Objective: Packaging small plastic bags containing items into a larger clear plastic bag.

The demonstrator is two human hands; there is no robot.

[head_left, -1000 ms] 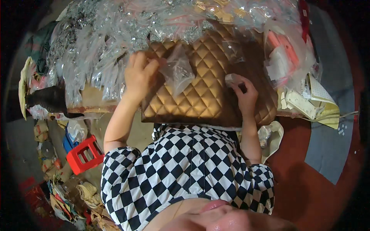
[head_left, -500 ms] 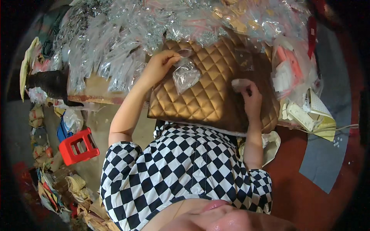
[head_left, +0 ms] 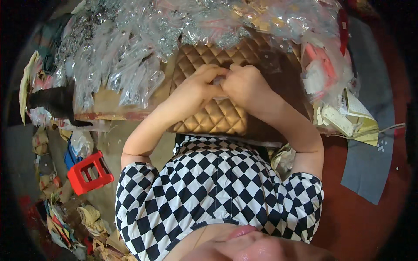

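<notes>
My left hand (head_left: 201, 87) and my right hand (head_left: 247, 85) meet over a gold-brown quilted mat (head_left: 217, 118), fingertips together. Between them shows a scrap of the clear plastic bag (head_left: 219, 81), pinched in the left fingers; the rest is covered by the hands. The right fingers are curled in, and what they hold is hidden. Just beyond the hands lies a heap of clear plastic bags (head_left: 130, 48), many with small silvery contents.
At the right end of the table are a clear bag with pink and white pieces (head_left: 320, 69), a whitish block (head_left: 337, 118) and yellow paper (head_left: 369, 138). A red plastic stool (head_left: 104, 174) stands on the floor at left, near scattered scraps (head_left: 91, 217).
My right hand has moved up and left to meet the left hand. The left hand has shifted right and slightly down, and the bag that hung from it is now mostly hidden.
</notes>
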